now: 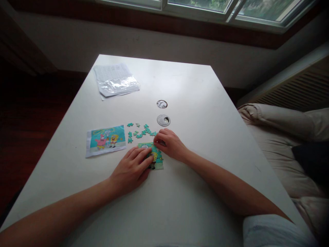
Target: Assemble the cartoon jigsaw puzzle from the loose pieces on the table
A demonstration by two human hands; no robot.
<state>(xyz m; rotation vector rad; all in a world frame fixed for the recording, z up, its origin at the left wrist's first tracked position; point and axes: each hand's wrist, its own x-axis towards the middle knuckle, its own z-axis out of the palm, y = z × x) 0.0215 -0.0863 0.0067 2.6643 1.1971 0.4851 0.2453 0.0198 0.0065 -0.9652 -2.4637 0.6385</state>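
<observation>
A partly assembled jigsaw puzzle (158, 162) with a yellow cartoon figure lies flat on the white table. My left hand (133, 163) rests over its left part, palm down and fingers stretched out, hiding much of the picture. At the puzzle's upper right edge, my right hand (168, 144) is closed in a pinch on a puzzle piece, mostly hidden by the fingers. Several loose teal puzzle pieces (139, 136) are scattered just beyond the puzzle. To their left lies a reference picture (118, 130) showing cartoon figures, in a clear sleeve.
Papers in a plastic sleeve (114, 80) lie at the table's far left. Two round cable holes (162, 120) are set in the white table (200, 113) beyond my right hand. A beige cushioned seat (272, 144) stands along the right side, and a window (200, 5) is ahead.
</observation>
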